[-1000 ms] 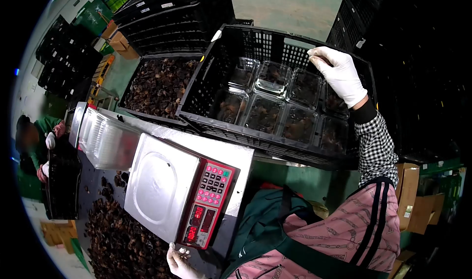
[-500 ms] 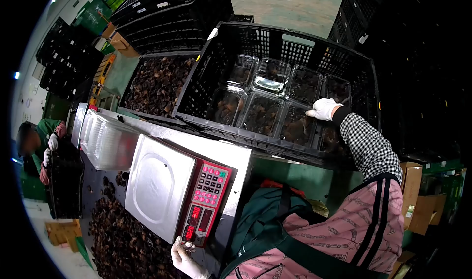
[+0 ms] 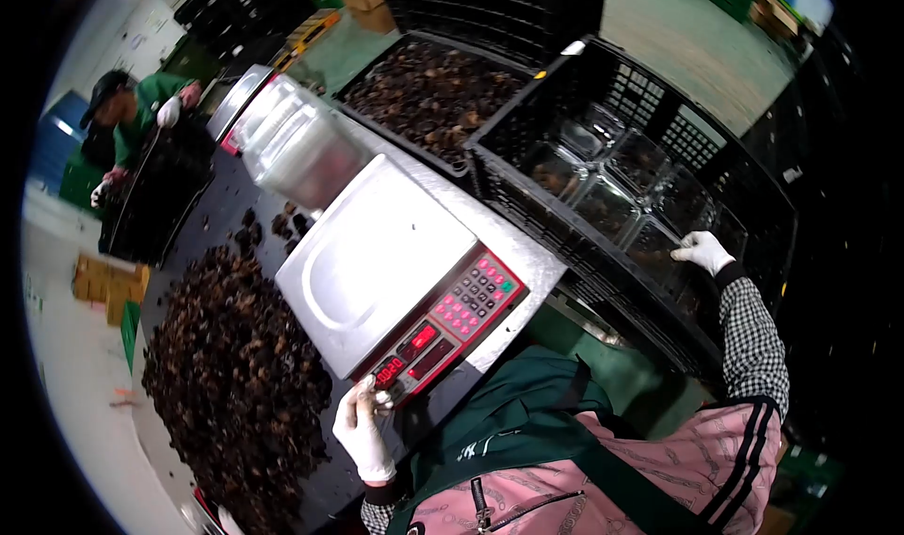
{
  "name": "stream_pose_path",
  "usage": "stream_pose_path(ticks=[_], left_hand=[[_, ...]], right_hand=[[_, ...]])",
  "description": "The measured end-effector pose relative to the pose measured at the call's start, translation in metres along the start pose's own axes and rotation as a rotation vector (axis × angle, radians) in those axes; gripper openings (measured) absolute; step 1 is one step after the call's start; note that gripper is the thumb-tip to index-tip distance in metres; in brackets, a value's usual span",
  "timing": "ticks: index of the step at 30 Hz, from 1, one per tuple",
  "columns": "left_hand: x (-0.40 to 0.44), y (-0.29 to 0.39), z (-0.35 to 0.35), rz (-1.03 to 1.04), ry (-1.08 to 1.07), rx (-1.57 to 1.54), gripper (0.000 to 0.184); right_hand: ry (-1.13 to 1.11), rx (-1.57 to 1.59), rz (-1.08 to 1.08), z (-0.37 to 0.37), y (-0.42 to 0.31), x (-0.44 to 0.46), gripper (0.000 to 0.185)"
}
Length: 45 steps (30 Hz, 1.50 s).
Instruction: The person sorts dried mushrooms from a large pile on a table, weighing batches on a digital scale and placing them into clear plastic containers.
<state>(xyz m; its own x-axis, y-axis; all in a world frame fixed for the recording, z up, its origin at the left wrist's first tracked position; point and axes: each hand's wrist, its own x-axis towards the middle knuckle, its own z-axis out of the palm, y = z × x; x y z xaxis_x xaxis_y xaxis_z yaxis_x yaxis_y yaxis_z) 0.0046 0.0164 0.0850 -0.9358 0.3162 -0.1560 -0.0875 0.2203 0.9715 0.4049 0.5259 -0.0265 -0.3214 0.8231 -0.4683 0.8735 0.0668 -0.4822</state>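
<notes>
My right hand (image 3: 704,251), in a white glove, reaches into a black slatted crate (image 3: 603,243). Its fingers are closed at the edge of a clear plastic box (image 3: 652,241) with dark brown pieces inside. Several similar boxes stand in rows around it. My left hand (image 3: 363,427), also gloved, is at the near corner of a scale (image 3: 377,267) with a silver pan and a red keypad panel. Its fingers are curled together; what they hold, if anything, is too small to make out. Red digits glow on the display beside it.
A heap of dark dried pieces (image 3: 235,384) covers the table's left part. Stacked clear containers (image 3: 297,144) stand behind the scale. Another crate of dark pieces (image 3: 438,97) is at the back. Across the table a person (image 3: 141,121) in gloves holds a black crate (image 3: 155,201).
The view has turned left, so the scale and crate appear shifted and tilted. My right hand stays among the boxes in the crate; my left hand stays by the scale's display, fingers curled.
</notes>
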Motion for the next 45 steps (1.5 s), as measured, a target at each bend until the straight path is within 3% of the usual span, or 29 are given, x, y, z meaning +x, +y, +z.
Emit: stream_pose_path(ticks=[3, 6, 8, 10, 12, 15, 17, 20, 21, 22, 24, 26, 28, 32, 34, 38, 42, 43, 45], left_hand=[[-0.002, -0.003, -0.002, 0.023, -0.014, -0.02, 0.02], [-0.002, -0.009, -0.003, 0.035, -0.023, -0.046, 0.02], [-0.003, -0.009, -0.003, 0.035, -0.039, -0.081, 0.02], [-0.003, -0.009, -0.005, 0.035, -0.039, -0.115, 0.02], [-0.001, -0.008, -0.008, 0.048, -0.036, -0.104, 0.019], [0.004, 0.006, -0.011, 0.053, -0.053, -0.087, 0.019], [0.008, 0.016, -0.009, 0.084, -0.071, -0.089, 0.02], [0.019, 0.028, -0.001, 0.331, -0.059, -0.082, 0.022], [0.026, 0.035, -0.003, 0.504, -0.048, 0.139, 0.027], [0.027, 0.047, -0.001, 0.525, -0.035, 0.187, 0.04], [0.036, 0.072, 0.001, 0.758, -0.018, 0.459, 0.056], [0.049, 0.081, 0.001, 0.889, -0.023, 0.497, 0.078], [0.061, 0.092, -0.002, 0.919, -0.121, 0.753, 0.105], [0.09, 0.078, -0.008, 0.846, -0.31, 1.048, 0.128], [0.1, 0.075, -0.013, 0.744, -0.437, 1.06, 0.13], [0.104, 0.08, -0.013, 0.724, -0.514, 1.104, 0.126], [0.105, 0.085, -0.01, 0.702, -0.509, 1.085, 0.113], [0.106, 0.085, -0.009, 0.701, -0.504, 1.087, 0.111], [0.104, 0.089, -0.008, 0.699, -0.494, 1.088, 0.104]], right_hand=[[0.069, 0.173, -0.066, -0.002, -0.008, -0.003, 0.037], [-0.049, 0.603, 0.13, -0.005, -0.057, -0.037, 0.033], [0.036, 0.593, 0.094, -0.008, -0.062, -0.043, 0.033], [0.151, 0.521, 0.033, -0.029, -0.07, -0.05, 0.031], [0.532, 0.278, -0.299, -0.054, -0.048, -0.038, 0.028], [0.734, 0.548, -0.353, -0.085, -0.123, -0.1, 0.026], [0.775, 0.76, -0.476, -0.083, -0.174, -0.13, 0.04], [0.691, 0.972, -0.566, -0.042, -0.262, -0.169, 0.037], [0.589, 0.993, -0.57, -0.024, -0.284, -0.174, 0.035], [0.484, 1.011, -0.574, -0.002, -0.302, -0.175, 0.034], [0.13, 1.091, -0.561, 0.054, -0.33, -0.168, 0.035], [-0.15, 1.216, -0.517, 0.113, -0.361, -0.17, 0.034], [-0.342, 1.273, -0.475, 0.162, -0.377, -0.17, 0.036], [-0.545, 1.203, -0.383, 0.197, -0.393, -0.18, 0.041], [-0.546, 1.111, -0.404, 0.199, -0.394, -0.181, 0.041], [0.07, 0.493, -0.94, 0.195, -0.374, -0.169, 0.038], [-0.659, 0.939, -0.389, 0.185, -0.368, -0.182, 0.065], [-0.672, 0.944, -0.397, 0.191, -0.366, -0.181, 0.079], [-0.664, 1.001, -0.398, 0.201, -0.365, -0.182, 0.087]])
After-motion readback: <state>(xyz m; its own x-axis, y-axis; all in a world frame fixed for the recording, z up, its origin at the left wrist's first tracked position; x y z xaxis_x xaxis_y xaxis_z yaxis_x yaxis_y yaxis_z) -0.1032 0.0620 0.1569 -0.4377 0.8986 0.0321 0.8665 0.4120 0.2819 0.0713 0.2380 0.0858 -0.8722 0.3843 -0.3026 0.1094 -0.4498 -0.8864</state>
